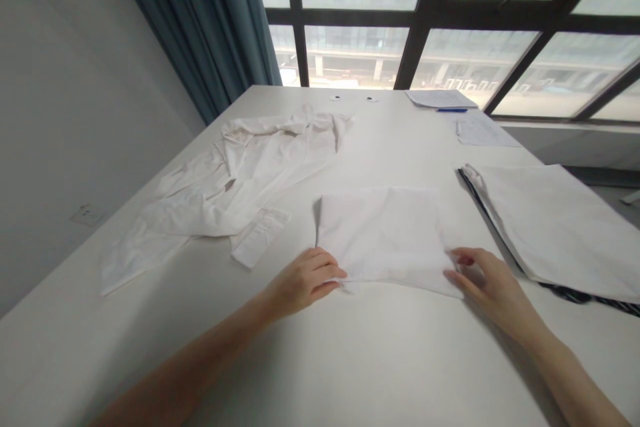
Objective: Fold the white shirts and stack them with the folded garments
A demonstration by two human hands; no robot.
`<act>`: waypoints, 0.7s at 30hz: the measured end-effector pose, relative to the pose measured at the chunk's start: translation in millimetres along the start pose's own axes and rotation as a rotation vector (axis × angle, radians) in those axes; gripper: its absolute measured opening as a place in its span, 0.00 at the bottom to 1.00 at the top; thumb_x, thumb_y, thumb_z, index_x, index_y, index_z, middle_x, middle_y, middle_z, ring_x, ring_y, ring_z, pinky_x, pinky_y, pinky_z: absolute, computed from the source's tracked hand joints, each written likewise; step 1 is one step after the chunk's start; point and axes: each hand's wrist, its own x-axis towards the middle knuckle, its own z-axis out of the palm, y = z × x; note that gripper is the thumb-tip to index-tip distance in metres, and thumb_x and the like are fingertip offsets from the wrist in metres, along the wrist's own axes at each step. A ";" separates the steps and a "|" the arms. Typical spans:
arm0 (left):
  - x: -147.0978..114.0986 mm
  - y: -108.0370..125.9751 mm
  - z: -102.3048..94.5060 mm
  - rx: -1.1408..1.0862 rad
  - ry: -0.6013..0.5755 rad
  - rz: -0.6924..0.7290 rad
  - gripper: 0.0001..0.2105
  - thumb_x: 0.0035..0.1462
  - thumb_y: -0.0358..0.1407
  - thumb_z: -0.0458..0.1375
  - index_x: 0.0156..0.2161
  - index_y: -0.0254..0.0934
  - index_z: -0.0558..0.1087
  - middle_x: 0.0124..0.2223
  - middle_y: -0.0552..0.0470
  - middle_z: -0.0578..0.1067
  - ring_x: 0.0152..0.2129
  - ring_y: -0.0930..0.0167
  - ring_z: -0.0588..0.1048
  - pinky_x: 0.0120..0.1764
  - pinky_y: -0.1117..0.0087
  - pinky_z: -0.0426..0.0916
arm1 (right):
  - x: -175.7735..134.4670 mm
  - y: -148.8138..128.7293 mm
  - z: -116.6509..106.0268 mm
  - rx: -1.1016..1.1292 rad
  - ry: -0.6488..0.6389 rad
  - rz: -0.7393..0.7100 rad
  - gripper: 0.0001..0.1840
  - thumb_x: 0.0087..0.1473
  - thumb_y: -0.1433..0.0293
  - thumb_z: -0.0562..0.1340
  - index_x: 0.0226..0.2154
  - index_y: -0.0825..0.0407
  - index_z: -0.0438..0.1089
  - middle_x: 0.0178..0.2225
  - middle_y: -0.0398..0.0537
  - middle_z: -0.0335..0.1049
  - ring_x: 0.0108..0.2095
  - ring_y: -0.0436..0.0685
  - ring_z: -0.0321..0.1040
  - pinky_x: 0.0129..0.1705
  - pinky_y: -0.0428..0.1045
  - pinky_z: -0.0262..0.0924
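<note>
A folded white garment (383,233) lies on the white table in front of me, roughly a rectangle with its near edge slightly bowed. My left hand (313,277) pinches its near left corner between thumb and fingers. At the near right side, my right hand (477,273) has thumb and forefinger curled onto the garment's edge. A crumpled white shirt (240,180) is spread out to the left, one cuff (260,237) reaching toward the folded garment.
On the right sits a stack of folded clothes (560,220), white on top with dark layers beneath. Papers (440,99), a blue pen (451,110) and two small round items are at the table's far end. A curtain (200,20) hangs beside the window.
</note>
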 end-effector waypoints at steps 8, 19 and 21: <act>-1.9 -2.8 -0.2 0.006 0.023 -0.024 0.07 0.64 0.35 0.56 0.41 0.35 0.76 0.35 0.50 0.75 0.36 0.70 0.70 0.43 0.69 0.65 | 0.6 -26.5 -2.2 0.083 0.009 0.093 0.16 0.56 0.55 0.58 0.42 0.45 0.71 0.30 0.45 0.71 0.32 0.58 0.69 0.37 0.53 0.64; -1.1 -3.5 0.5 0.163 -0.038 0.070 0.12 0.66 0.32 0.53 0.50 0.42 0.75 0.33 0.51 0.72 0.34 0.71 0.68 0.40 0.70 0.64 | -0.6 -29.3 -0.2 0.423 -0.009 0.303 0.21 0.54 0.53 0.61 0.46 0.46 0.64 0.36 0.45 0.66 0.27 0.51 0.66 0.26 0.46 0.60; -2.5 -4.5 2.8 0.194 -0.052 0.074 0.13 0.66 0.33 0.53 0.53 0.45 0.74 0.33 0.52 0.70 0.35 0.71 0.67 0.41 0.69 0.63 | -0.4 -27.4 0.7 0.400 -0.014 0.266 0.19 0.55 0.55 0.61 0.46 0.46 0.65 0.37 0.46 0.65 0.26 0.50 0.64 0.25 0.46 0.60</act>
